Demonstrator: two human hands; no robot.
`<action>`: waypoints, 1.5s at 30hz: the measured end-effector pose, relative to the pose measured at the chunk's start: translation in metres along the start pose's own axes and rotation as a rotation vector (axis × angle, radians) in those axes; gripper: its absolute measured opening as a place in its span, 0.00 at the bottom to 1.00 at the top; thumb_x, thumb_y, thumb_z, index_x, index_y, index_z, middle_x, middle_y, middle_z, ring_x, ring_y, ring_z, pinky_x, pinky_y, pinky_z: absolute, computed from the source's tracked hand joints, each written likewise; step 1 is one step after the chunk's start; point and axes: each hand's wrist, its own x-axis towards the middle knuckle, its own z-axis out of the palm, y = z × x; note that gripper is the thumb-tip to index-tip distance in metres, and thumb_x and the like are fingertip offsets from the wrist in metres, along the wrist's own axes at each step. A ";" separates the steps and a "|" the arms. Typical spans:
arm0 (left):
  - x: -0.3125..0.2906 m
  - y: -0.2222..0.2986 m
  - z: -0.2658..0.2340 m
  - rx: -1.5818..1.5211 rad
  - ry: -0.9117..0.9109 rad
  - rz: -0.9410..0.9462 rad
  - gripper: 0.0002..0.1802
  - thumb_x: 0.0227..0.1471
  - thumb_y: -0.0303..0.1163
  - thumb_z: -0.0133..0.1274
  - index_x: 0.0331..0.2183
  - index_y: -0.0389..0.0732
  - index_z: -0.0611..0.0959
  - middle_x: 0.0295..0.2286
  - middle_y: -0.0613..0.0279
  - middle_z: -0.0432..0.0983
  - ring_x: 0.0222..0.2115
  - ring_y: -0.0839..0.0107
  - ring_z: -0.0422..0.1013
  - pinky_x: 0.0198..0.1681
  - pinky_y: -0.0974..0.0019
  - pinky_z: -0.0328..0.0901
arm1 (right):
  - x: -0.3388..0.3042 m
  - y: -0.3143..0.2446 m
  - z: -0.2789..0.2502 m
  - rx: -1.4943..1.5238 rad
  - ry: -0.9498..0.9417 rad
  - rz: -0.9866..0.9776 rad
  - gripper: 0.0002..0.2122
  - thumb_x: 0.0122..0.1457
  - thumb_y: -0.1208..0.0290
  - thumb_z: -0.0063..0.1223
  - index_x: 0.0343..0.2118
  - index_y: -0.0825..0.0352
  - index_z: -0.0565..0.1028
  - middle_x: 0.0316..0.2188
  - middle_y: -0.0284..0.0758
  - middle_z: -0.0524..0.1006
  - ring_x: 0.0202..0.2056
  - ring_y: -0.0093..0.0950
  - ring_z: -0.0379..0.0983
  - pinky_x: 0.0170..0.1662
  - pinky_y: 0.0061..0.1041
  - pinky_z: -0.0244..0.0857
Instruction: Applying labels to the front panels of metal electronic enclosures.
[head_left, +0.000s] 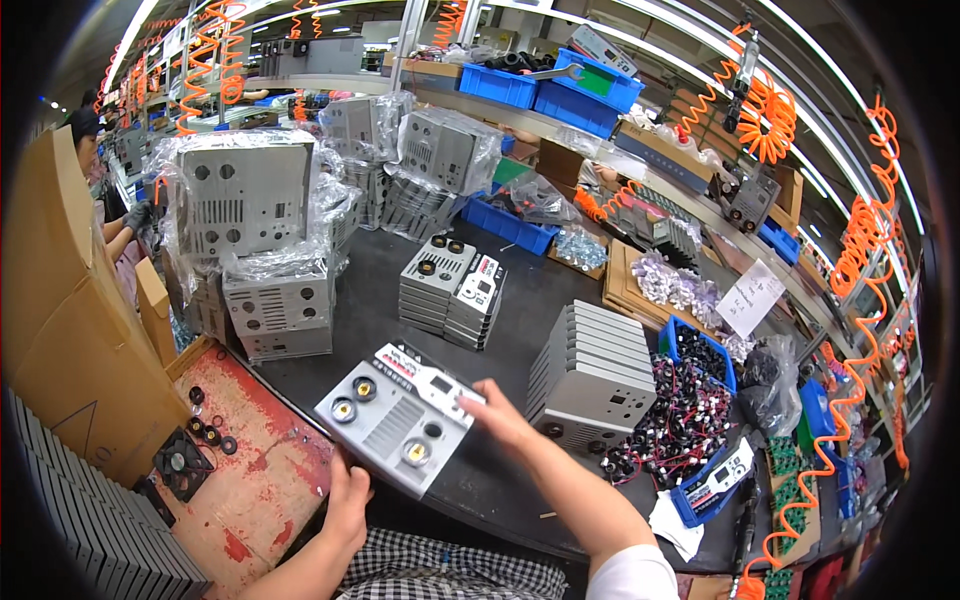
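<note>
Grey socketed front panel (395, 425), clamped in the right hand (497, 415), is tilted over the black table (505, 505), while the left hand's (347, 500) half-hidden grip I cannot tell; positioning seems underway, next needing steady support.

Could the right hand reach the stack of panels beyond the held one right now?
Probably, if the right hand lets go of the held panel; the bare black tabletop before the stack leaves the way free.

Left hand (347, 492) sits low, partly hidden; left forearm (305, 567) rises from below. Right hand (499, 416) grips higher; right forearm (575, 500) slants up leftward.
</note>
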 end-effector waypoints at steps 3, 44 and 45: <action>-0.011 0.006 -0.003 -0.200 -0.118 0.072 0.49 0.49 0.57 0.51 0.61 0.49 0.43 0.57 0.60 0.49 0.57 0.62 0.50 0.56 0.53 0.52 | -0.037 0.015 0.018 -0.015 -0.019 -0.053 0.32 0.48 0.51 0.59 0.49 0.70 0.63 0.43 0.45 0.67 0.48 0.32 0.63 0.52 0.28 0.56; 0.373 0.172 0.120 0.019 -0.457 -0.019 0.37 0.52 0.62 0.41 0.47 0.38 0.75 0.48 0.54 0.70 0.48 0.61 0.65 0.52 0.60 0.57 | 0.100 -0.122 -0.069 0.025 0.428 0.056 0.34 0.53 0.55 0.54 0.56 0.69 0.53 0.45 0.45 0.68 0.44 0.34 0.68 0.44 0.32 0.65; 0.373 0.167 0.121 0.026 -0.494 -0.001 0.39 0.52 0.64 0.40 0.48 0.38 0.74 0.49 0.53 0.68 0.50 0.61 0.63 0.54 0.60 0.56 | 0.095 -0.116 -0.071 -0.023 0.463 0.027 0.33 0.53 0.55 0.54 0.55 0.71 0.55 0.42 0.45 0.70 0.42 0.34 0.70 0.41 0.30 0.65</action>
